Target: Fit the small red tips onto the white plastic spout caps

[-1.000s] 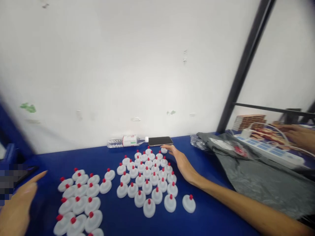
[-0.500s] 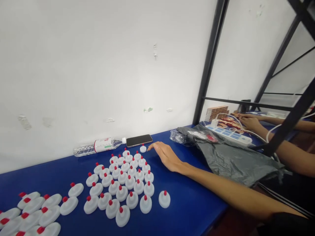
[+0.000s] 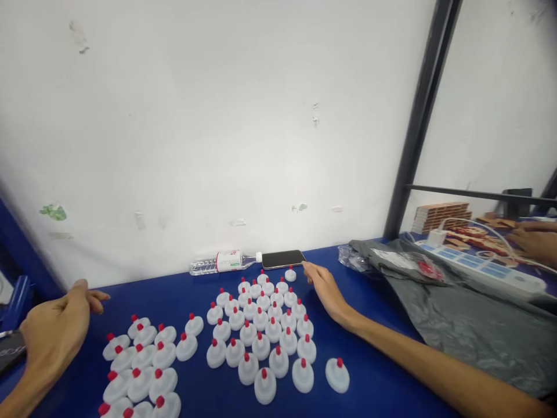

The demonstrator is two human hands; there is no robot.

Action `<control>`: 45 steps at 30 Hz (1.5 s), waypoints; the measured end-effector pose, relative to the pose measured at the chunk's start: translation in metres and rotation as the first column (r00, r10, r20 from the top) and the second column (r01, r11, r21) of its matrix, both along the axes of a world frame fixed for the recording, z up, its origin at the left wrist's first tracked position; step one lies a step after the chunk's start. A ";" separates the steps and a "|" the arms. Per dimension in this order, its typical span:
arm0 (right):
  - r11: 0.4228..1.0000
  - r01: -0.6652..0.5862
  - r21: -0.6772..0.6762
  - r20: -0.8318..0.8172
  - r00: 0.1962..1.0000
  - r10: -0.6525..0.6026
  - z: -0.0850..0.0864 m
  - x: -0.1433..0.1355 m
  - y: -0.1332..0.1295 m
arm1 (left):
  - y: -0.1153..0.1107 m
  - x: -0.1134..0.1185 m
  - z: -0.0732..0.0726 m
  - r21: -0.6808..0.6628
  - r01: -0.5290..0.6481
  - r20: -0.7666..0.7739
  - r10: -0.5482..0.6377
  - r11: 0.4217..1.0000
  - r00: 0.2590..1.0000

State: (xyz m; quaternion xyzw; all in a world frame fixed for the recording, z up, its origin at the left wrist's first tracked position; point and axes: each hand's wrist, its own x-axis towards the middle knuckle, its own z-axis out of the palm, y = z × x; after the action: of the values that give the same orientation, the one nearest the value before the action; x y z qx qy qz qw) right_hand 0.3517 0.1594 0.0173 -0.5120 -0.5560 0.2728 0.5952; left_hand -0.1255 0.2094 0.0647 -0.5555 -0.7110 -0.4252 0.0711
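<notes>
Many white disc-shaped caps with red tips stand on the blue table in two groups, a middle cluster (image 3: 260,319) and a left cluster (image 3: 140,380). My right hand (image 3: 324,287) rests at the far side of the middle cluster, fingers loosely bent with nothing visible in them. Its fingertips are beside a small cap (image 3: 290,274) and the right end of a black phone (image 3: 284,259). Over the table's left side, my left hand (image 3: 58,331) hovers with thumb and fingers apart; no object shows in it. One cap (image 3: 337,375) stands alone at the right.
A clear plastic bottle (image 3: 224,262) lies along the wall. At right are a grey plastic bag (image 3: 461,325), a white power strip (image 3: 483,267) and a black metal post (image 3: 420,116). Beyond it, another person's hand (image 3: 535,241) is near brown pieces. A dark object (image 3: 11,351) lies far left.
The view has turned left, so the table's things appear further right. My left hand has come into view. My right hand stays near the phone, its fingers bent more.
</notes>
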 end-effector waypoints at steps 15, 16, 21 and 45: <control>0.987 -0.061 -0.152 -0.162 0.986 0.036 -0.006 0.016 0.007 | 0.007 -0.007 -0.026 -0.287 -0.046 0.014 0.052 0.957 0.999; 0.986 -0.060 -0.155 -0.164 0.986 0.034 -0.006 0.016 0.008 | 0.008 -0.009 -0.027 -0.295 -0.048 0.023 0.057 0.954 0.998; 0.984 -0.067 -0.166 -0.156 0.987 0.041 -0.007 0.016 0.009 | 0.008 -0.019 -0.029 -0.307 -0.065 0.071 0.091 0.949 0.993; 0.977 -0.081 -0.196 -0.050 0.996 0.073 -0.005 0.012 0.004 | 0.006 -0.022 -0.027 -0.289 -0.073 0.066 0.096 0.954 0.993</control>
State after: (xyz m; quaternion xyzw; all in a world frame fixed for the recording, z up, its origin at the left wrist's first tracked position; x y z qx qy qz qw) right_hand 0.3638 0.1635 0.0124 -0.5408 -0.5326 0.3604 0.5422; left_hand -0.1475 0.2159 0.0375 -0.5119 -0.7904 -0.3360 -0.0203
